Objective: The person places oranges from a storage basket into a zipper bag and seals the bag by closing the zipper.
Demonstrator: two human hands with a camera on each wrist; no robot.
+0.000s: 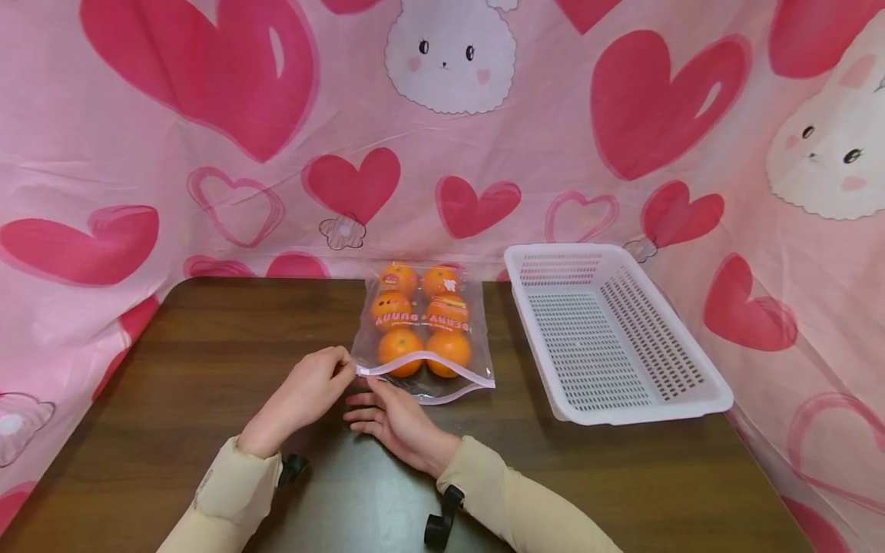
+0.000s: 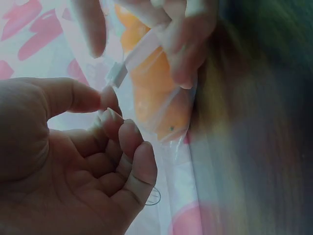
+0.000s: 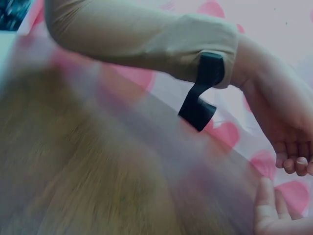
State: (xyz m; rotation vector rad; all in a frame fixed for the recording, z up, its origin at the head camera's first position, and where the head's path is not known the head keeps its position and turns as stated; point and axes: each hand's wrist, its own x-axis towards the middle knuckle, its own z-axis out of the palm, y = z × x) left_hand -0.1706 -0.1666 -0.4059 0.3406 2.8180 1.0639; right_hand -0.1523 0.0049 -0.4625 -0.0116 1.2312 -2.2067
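Note:
In the head view, a clear zip bag (image 1: 425, 388) with pink print lies on the table, its lilac zip edge facing me and bowed apart. Several oranges (image 1: 401, 347) sit inside in two rows. My left hand (image 1: 311, 393) pinches the bag's left corner between thumb and forefinger, beside a white slider (image 2: 116, 73). Just right of that corner, my right hand (image 1: 401, 422) has its fingers loosely extended leftward below the zip, the thumb side touching or close to the bag's edge. The exact contact is hidden.
A white perforated plastic basket (image 1: 542, 338) stands to the right of the bag on the dark wooden table (image 1: 207, 346). A pink curtain (image 1: 276, 192) with hearts and rabbits hangs behind and along the sides. Black straps (image 1: 445, 511) are on both wrists.

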